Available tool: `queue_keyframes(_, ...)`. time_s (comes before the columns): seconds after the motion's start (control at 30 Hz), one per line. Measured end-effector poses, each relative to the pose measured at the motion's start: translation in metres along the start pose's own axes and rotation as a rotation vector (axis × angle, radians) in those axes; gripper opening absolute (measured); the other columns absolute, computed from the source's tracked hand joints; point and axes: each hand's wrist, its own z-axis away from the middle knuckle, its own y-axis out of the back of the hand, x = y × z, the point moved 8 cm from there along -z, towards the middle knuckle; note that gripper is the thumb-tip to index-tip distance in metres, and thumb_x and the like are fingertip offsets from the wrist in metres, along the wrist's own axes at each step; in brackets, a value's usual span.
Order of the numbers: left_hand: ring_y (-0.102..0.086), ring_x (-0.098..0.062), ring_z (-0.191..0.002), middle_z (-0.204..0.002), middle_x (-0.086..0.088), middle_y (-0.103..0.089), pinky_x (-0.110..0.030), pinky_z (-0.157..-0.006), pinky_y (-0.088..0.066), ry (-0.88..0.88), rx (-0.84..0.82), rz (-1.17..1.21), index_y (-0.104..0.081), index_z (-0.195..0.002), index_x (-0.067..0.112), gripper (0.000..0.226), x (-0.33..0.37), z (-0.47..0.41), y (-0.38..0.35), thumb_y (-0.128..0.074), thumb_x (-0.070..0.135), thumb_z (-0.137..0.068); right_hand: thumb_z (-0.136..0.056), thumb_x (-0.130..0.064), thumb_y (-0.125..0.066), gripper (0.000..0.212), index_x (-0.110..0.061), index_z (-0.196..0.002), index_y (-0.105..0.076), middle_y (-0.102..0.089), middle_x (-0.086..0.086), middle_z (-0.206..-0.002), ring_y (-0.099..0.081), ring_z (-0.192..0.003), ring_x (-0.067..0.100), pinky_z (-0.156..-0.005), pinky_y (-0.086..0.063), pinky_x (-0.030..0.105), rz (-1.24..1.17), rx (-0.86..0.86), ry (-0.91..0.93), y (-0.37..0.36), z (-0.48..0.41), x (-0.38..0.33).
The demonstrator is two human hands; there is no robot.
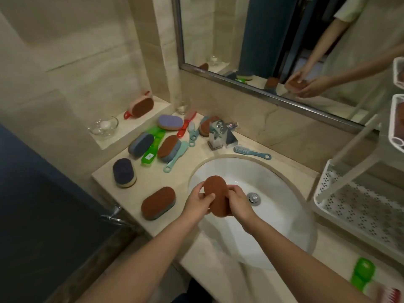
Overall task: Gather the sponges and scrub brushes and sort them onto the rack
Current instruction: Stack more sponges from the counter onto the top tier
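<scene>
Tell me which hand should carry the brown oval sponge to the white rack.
Right. The right hand and left hand both grip the brown oval sponge over the white basin; the white perforated rack stands on the right, so the left would reach across.

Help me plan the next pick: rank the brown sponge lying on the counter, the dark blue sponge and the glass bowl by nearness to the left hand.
1. Brown sponge, just left of the left hand.
2. Dark blue sponge, farther left.
3. Glass bowl, on the back ledge.

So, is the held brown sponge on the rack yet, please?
Not yet: left hand and right hand hold the brown sponge over the sink, left of the rack.
</scene>
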Motion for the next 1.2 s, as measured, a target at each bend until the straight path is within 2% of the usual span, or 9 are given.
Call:
queue_keyframes(0.2, -0.058, -0.022, -0.116, -0.133, -0.006, -0.056, -0.043, -0.102, -0.047, -0.059, 0.114, 0.003, -0.036, -0.144, 0.021, 0.069, -0.008, 0.034, 0.039, -0.069, 0.035, -0.084, -0.094, -0.016, -0.042, 0.019, -0.015, -0.108, -0.054, -0.062, 0.009, -0.105, -0.062, -0.092, 0.023, -0.083, -0.054, 0.045, -0.017, -0.116, 0.035, -0.046, 0.029, -0.007)
queue_keyframes(0.37, -0.053, -0.029, -0.120, -0.136, -0.010, -0.052, -0.043, -0.104, -0.042, 0.024, 0.267, 0.008, -0.032, -0.146, 0.016, 0.092, -0.011, 0.045, 0.088, -0.071, 0.057, -0.073, -0.093, -0.009, -0.036, 0.030, -0.015, -0.105, -0.064, -0.068, 0.007, -0.100, -0.066, -0.091, 0.021, -0.082, -0.057, 0.039, 0.070, -0.229, 0.136, -0.089, 0.044, -0.032)
queue_keyframes(0.47, -0.055, -0.031, -0.113, -0.128, -0.010, -0.056, -0.047, -0.102, -0.044, 0.007, 0.337, 0.046, -0.038, -0.139, 0.021, 0.089, -0.003, 0.044, 0.123, -0.070, 0.061, -0.066, -0.090, -0.001, -0.037, 0.037, -0.014, -0.108, -0.067, -0.070, 0.004, -0.099, -0.066, -0.090, 0.018, -0.076, -0.056, 0.029, 0.154, -0.313, 0.221, -0.122, 0.042, -0.051)
queue_keyframes(0.57, -0.056, -0.027, -0.107, -0.123, -0.008, -0.057, -0.039, -0.095, -0.046, -0.011, 0.399, 0.142, -0.040, -0.136, 0.018, 0.074, 0.000, 0.033, 0.162, -0.071, 0.050, -0.077, -0.083, 0.003, -0.044, 0.037, -0.015, -0.103, -0.068, -0.069, 0.000, -0.098, -0.064, -0.087, 0.010, -0.071, -0.049, 0.012, 0.337, -0.342, 0.312, -0.152, 0.030, -0.065)
queue_keyframes(0.67, -0.052, -0.023, -0.104, -0.120, -0.004, -0.054, -0.036, -0.090, -0.042, 0.000, 0.437, 0.163, -0.038, -0.138, 0.017, 0.070, 0.000, 0.018, 0.197, -0.068, 0.045, -0.082, -0.081, -0.007, -0.052, 0.042, -0.014, -0.121, -0.063, -0.064, 0.006, -0.119, -0.060, -0.108, 0.020, -0.094, -0.051, 0.033, 0.581, -0.329, 0.349, -0.178, 0.007, -0.065)
queue_keyframes(0.73, -0.051, -0.022, -0.102, -0.118, -0.003, -0.054, -0.034, -0.088, -0.040, 0.010, 0.440, 0.165, -0.040, -0.137, 0.016, 0.066, -0.002, 0.006, 0.214, -0.069, 0.041, -0.083, -0.080, -0.016, -0.058, 0.055, -0.016, -0.134, -0.053, -0.055, 0.007, -0.134, -0.052, -0.120, 0.023, -0.102, -0.045, 0.035, 0.801, -0.326, 0.360, -0.192, -0.008, -0.061)
queue_keyframes(0.93, -0.052, -0.022, -0.103, -0.120, -0.004, -0.054, -0.034, -0.088, -0.041, 0.071, 0.362, 0.084, -0.038, -0.137, 0.016, 0.069, -0.013, -0.026, 0.237, -0.070, 0.043, -0.082, -0.077, -0.035, -0.069, 0.072, -0.027, -0.141, -0.039, -0.046, 0.001, -0.139, -0.039, -0.127, 0.024, -0.107, -0.038, 0.041, 1.238, -0.371, 0.400, -0.224, -0.036, -0.039)
queue_keyframes(1.1, -0.055, -0.025, -0.108, -0.123, -0.004, -0.056, -0.040, -0.097, -0.045, 0.105, 0.296, -0.026, -0.039, -0.138, 0.020, 0.076, -0.018, -0.045, 0.243, -0.070, 0.052, -0.076, -0.075, -0.052, -0.070, 0.078, -0.030, -0.141, -0.036, -0.041, 0.001, -0.139, -0.035, -0.129, 0.026, -0.106, -0.037, 0.045, 1.312, -0.374, 0.385, -0.228, -0.046, -0.023)
queue_keyframes(1.2, -0.056, -0.024, -0.107, -0.121, -0.003, -0.056, -0.040, -0.094, -0.046, 0.079, 0.250, -0.063, -0.041, -0.136, 0.019, 0.079, -0.010, -0.053, 0.241, -0.069, 0.057, -0.073, -0.072, -0.059, -0.068, 0.067, -0.030, -0.128, -0.046, -0.049, 0.002, -0.122, -0.046, -0.112, 0.022, -0.092, -0.048, 0.038, 1.243, -0.303, 0.354, -0.222, -0.052, -0.027)
